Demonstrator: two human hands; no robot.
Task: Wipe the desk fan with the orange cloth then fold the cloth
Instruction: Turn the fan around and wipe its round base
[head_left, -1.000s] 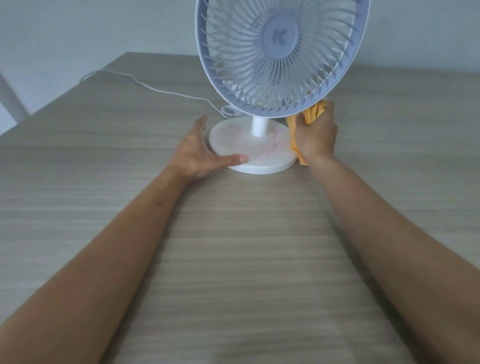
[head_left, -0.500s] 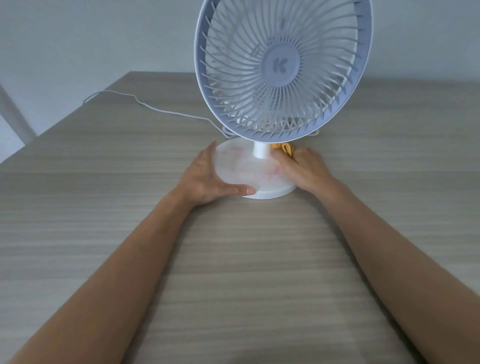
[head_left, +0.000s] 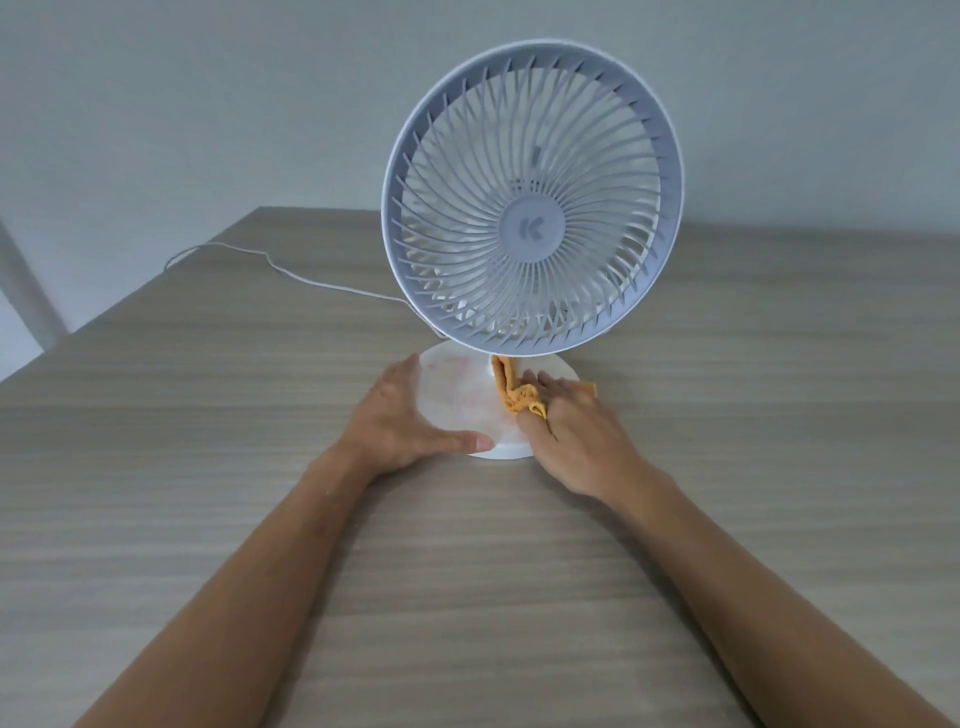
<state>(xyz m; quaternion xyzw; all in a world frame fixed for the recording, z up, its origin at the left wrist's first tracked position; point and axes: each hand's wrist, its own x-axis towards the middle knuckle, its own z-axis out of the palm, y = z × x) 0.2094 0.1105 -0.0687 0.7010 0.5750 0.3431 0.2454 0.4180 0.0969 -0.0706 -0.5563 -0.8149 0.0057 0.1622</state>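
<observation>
On the wooden table (head_left: 208, 467), the desk fan (head_left: 530, 208) (upright) faces the person.

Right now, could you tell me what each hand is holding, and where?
The right hand presses the bunched orange cloth onto the fan base, gripping its near end. The left hand steadies the base's left rim.

The right hand (head_left: 576, 441) covers most of the orange cloth (head_left: 511, 392) and the right side of the fan's base (head_left: 467, 395). The grille (head_left: 530, 197) hides the stem. The cord (head_left: 270, 267) runs off the surface's (head_left: 467, 597) far edge.
</observation>
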